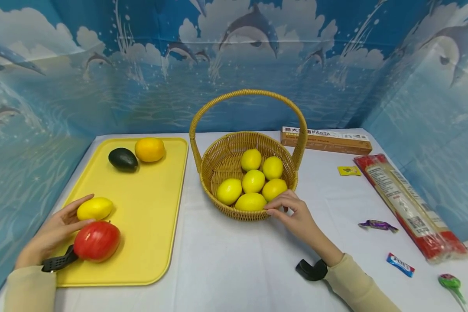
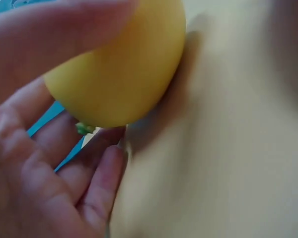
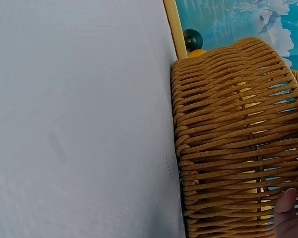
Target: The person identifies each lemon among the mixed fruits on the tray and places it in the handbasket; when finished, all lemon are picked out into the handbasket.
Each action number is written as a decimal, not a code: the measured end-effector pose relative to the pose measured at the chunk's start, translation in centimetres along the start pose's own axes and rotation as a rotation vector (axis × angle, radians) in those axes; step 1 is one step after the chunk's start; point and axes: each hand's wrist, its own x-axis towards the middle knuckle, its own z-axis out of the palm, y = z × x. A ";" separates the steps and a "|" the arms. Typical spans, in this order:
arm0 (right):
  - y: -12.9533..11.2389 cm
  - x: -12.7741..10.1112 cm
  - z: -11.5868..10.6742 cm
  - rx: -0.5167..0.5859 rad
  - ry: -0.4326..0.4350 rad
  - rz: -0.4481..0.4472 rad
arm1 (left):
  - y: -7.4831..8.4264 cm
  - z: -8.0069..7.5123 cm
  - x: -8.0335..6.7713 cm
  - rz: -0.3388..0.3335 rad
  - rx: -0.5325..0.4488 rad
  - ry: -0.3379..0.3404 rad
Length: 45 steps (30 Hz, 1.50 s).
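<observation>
My left hand is at the left side of the yellow tray, with thumb and fingers around a lemon. In the left wrist view the thumb lies across this lemon, its green stem end toward the palm. A round red fruit sits close beside that hand, in front of the lemon. My right hand pinches the near right rim of the wicker basket; its thumb presses the outer weave in the right wrist view. Several lemons lie inside the basket.
An avocado and an orange-yellow fruit lie at the tray's far end. To the right are a pasta box, a red-ended noodle pack, a yellow packet, wrapped candies and a lollipop. The basket's tall handle arches upward.
</observation>
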 end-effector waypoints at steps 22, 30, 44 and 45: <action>0.1 -0.1 -0.1 0.000 0.000 0.000 | 8.7 1.0 0.2 0.324 -0.848 0.174; 0.1 -0.1 -0.2 0.007 -0.008 0.006 | 16.0 4.9 1.5 0.338 -0.749 0.114; 0.0 0.0 -0.2 0.010 -0.020 0.021 | 22.5 16.5 8.1 0.238 -0.538 -0.215; 0.0 0.0 -0.2 0.010 -0.023 0.022 | 22.4 17.1 8.8 0.220 -0.532 -0.247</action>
